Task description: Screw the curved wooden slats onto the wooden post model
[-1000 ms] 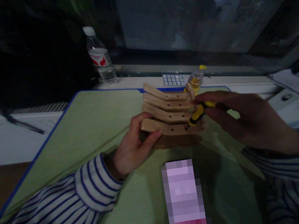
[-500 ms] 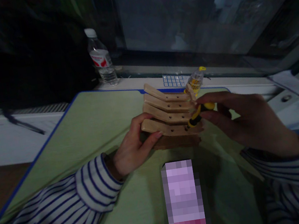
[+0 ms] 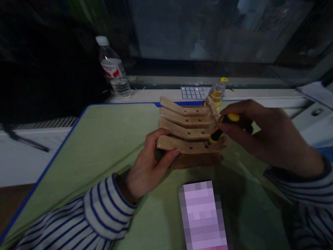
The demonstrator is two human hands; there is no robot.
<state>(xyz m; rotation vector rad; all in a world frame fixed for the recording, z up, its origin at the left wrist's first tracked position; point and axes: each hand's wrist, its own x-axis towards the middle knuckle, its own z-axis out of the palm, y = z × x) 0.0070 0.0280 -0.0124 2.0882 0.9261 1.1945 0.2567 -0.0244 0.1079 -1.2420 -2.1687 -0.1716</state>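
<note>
A small wooden rack (image 3: 177,142) of several bent slats with round holes stands on the table. My left hand (image 3: 147,165) is closed on its left side, the thumb on the front slat and the fingers behind it. My right hand (image 3: 268,135) pinches a short yellow-and-black screwdriver (image 3: 217,135). The screwdriver is tilted, its tip at the right-hand hole of the front slat. Whether a screw sits in that hole is too small to tell.
A pixelated phone-shaped object (image 3: 204,224) lies in front of the rack on the green table (image 3: 93,140). On the sill behind are a water bottle (image 3: 114,68), a gridded sheet (image 3: 193,92) and a clear, yellow-marked package (image 3: 219,90). Papers (image 3: 325,99) lie at the right.
My right hand has turned slightly, with the screwdriver still at the same hole. My left hand keeps its hold on the rack. The view has shifted a little.
</note>
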